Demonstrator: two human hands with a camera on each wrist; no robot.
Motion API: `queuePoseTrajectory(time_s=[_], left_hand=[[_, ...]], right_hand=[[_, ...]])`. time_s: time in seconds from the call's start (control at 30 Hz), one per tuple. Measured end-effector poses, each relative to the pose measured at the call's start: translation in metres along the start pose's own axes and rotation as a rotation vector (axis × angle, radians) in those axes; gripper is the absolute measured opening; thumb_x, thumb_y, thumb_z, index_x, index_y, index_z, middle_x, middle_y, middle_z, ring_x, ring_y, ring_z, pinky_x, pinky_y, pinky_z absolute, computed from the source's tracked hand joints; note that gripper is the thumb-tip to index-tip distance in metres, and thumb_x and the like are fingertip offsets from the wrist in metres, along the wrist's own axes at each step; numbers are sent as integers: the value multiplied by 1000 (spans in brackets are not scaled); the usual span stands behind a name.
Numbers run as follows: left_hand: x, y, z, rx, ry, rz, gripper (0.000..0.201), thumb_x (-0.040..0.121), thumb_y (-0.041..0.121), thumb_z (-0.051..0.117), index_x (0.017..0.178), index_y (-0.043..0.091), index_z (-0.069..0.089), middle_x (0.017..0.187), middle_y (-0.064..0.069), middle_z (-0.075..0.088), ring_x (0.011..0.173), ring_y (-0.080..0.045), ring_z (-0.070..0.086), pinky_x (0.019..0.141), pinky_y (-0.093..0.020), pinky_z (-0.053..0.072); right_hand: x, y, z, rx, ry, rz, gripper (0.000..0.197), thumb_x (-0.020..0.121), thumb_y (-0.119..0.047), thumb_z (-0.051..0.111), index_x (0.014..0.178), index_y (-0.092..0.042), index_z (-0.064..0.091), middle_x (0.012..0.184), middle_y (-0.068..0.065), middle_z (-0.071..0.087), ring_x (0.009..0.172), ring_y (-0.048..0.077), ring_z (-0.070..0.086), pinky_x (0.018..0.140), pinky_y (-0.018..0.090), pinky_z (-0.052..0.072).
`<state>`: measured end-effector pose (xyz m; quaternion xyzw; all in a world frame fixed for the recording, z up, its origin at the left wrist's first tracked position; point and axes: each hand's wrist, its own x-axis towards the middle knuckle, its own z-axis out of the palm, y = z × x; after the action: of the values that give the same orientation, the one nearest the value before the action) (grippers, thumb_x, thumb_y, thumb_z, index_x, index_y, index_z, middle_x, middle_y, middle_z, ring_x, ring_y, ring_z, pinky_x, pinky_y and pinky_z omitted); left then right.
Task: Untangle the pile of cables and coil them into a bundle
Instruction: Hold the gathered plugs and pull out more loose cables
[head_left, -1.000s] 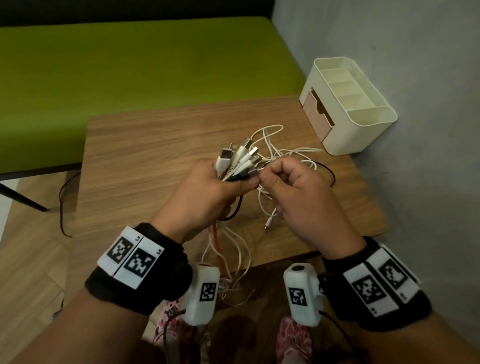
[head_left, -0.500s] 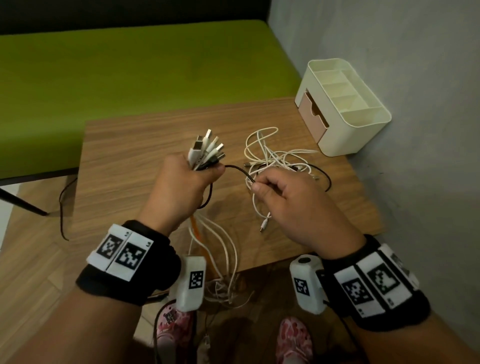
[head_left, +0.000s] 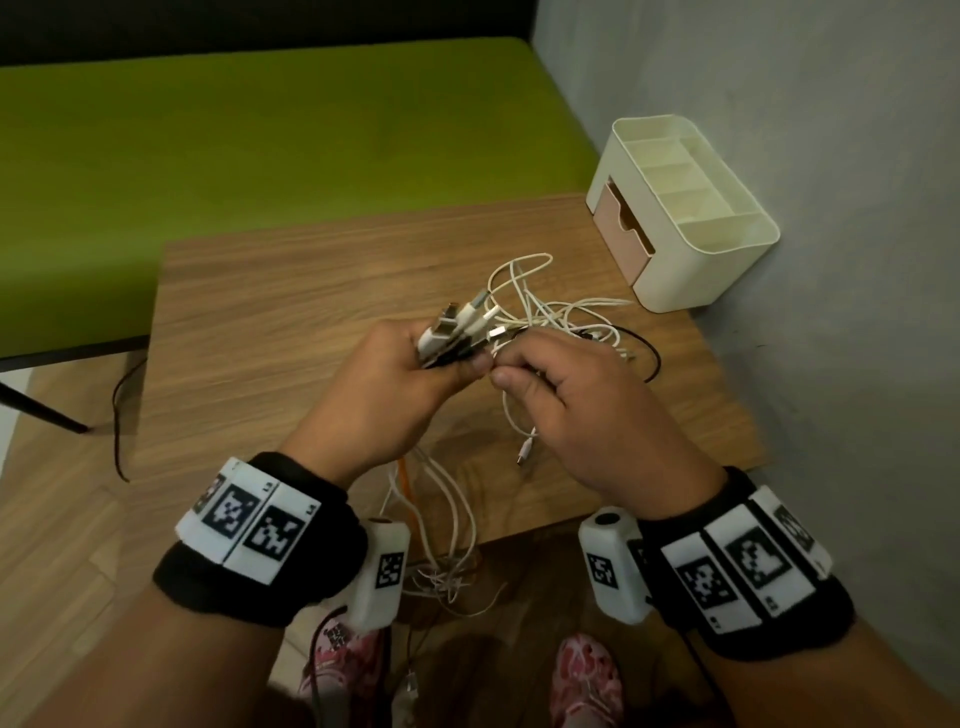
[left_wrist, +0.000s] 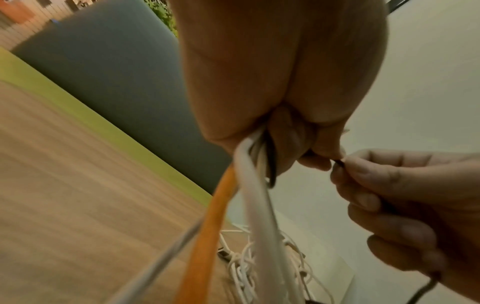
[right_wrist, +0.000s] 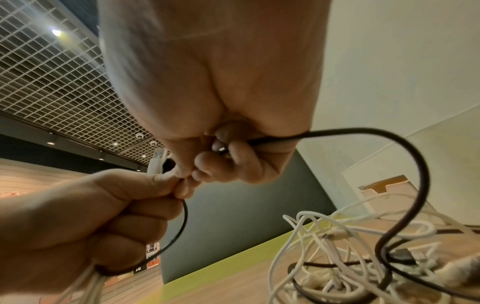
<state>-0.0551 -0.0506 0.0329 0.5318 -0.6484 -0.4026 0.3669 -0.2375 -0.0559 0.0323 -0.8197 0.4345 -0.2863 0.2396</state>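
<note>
head: left hand (head_left: 387, 395) fists cable plugs (head_left: 460, 327), right hand (head_left: 582, 405) touching it on its right; loose cable pile (head_left: 561, 317) on table (head_left: 291, 312) just beyond | left wrist: orange cable (left_wrist: 207, 226) and white strands hang below fist | right wrist: right fingers (right_wrist: 233, 162) pinch black cable (right_wrist: 405, 168), trailing right into pile

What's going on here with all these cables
A person is sorting tangled cables over a wooden table. The left hand grips a bunch of plug ends, their cords hanging off the table's front edge. The right hand pinches a black cable right beside the left thumb. A loose white tangle lies on the table, so the untangling isn't finished. A cream organizer sits at the table's far right corner.
</note>
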Motion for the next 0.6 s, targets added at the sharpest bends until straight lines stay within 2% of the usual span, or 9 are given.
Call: queuePoseTrajectory(time_s=[0.1,0.2,0.23,0.3,0.37,0.4,0.47,0.53,0.6], left_hand=[[2,-9,-13,-192,162,-66,20,92,16,65,73,17,63,45,12,44,40,-4,35,43,-21,28],[4,-18,-30,-407,270,-162,18,94,12,60,76,11,61,49,8,34,40,-7,26,42,-21,22],[4,-20,-32,-360,255,-182,15,94,12,61,80,8,64,51,5,36,41,-9,27,43,-23,23],[3,-20,-30,-139,213,-196,6,91,12,67,88,8,71,59,0,52,46,-11,40,47,-27,32],[1,-17,-22,-12,174,-157,7,88,11,69,92,12,75,69,4,65,53,-4,49,52,-17,38],[0,-15,-18,-10,131,-144,5,88,13,70,90,13,75,63,12,63,50,-1,48,50,-15,37],[0,-10,-9,-26,37,-139,11,88,17,70,77,16,69,46,16,51,40,1,40,46,-17,35],[0,-8,-3,-20,-16,-124,19,87,18,71,70,18,63,43,16,47,39,2,38,46,-20,33],[-2,-3,-3,0,-20,-82,17,87,20,71,72,19,65,46,15,49,42,2,39,48,-22,33]], right_hand=[[1,3,-8,-16,-16,84,19,99,-32,55,91,-18,65,74,-12,58,72,5,53,59,17,38],[1,14,-18,-45,-42,183,18,98,-35,52,94,-23,65,79,-15,58,77,0,54,60,14,35],[1,17,-19,-36,-25,194,17,98,-32,53,96,-23,67,82,-16,59,80,-1,53,62,12,36],[1,21,-18,-2,9,202,14,98,-25,56,98,-22,69,86,-16,61,85,-2,54,67,7,36],[2,20,-14,8,-11,205,14,97,-25,57,100,-24,71,91,-15,63,89,-2,55,70,5,37],[3,19,-11,-2,-33,196,15,97,-25,58,101,-23,72,93,-14,64,90,-1,55,71,6,38],[3,16,-5,-36,-64,155,16,98,-25,58,101,-20,72,95,-10,64,89,3,56,73,11,40],[4,13,0,-40,-53,107,15,97,-23,59,98,-16,72,91,-7,63,84,5,55,71,15,41],[5,11,1,12,-29,88,14,97,-22,60,96,-14,72,88,-6,63,82,7,56,69,16,42]])
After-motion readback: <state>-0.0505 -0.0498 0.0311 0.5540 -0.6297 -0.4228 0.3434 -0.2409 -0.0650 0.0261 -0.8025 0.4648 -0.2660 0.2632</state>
